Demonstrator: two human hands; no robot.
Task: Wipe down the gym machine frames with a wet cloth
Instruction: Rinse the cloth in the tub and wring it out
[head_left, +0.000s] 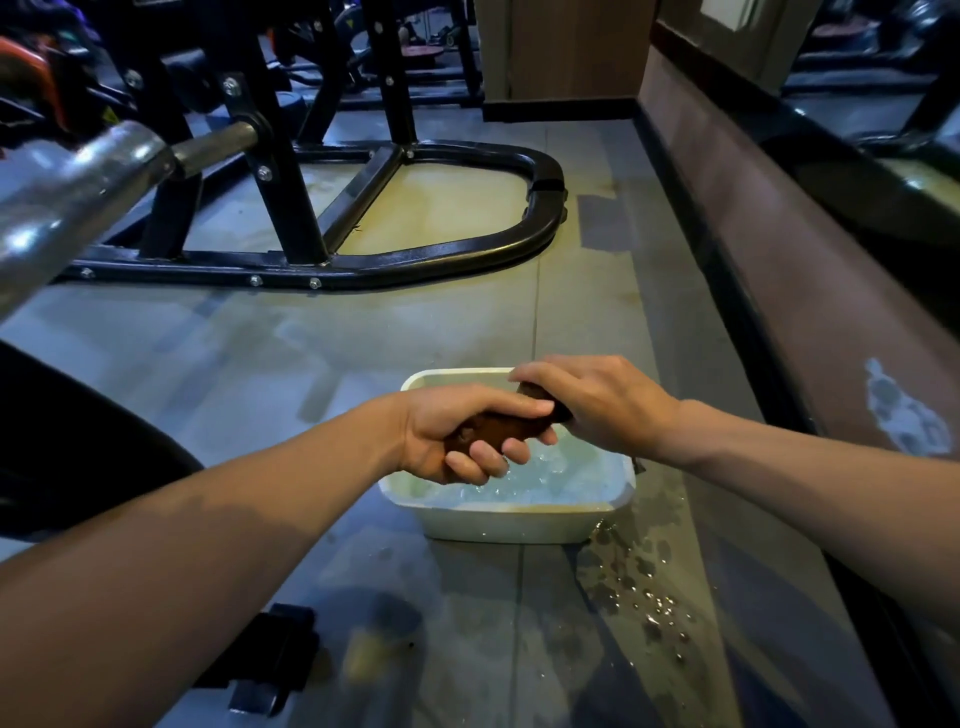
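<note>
Both hands hold the cloth (498, 427) above the tub (519, 525). The cloth is dark brown and bunched into a short roll that runs between the two hands.

Left hand (457, 436): fingers curled under the roll, thumb over the top, clamped on the near end of the cloth.

Right hand (597, 402): knuckles up, fingers wrapped over the far end of the cloth, clamped on it. The two hands touch or nearly touch at the middle of the roll.

The tub is white and rectangular. It stands on the floor (363, 353) directly under the hands and holds clear, rippled water (571, 478). Water drops (649, 597) lie on the floor just beside the tub's near right corner.

The black machine frame (441, 260) stands on the floor well beyond the tub. Its base is a rounded tube loop with bolted uprights rising from it. A steel bar (93, 171) projects from the left edge of the view, above the frame base. A dark wall (779, 234) runs along the right side.
</note>
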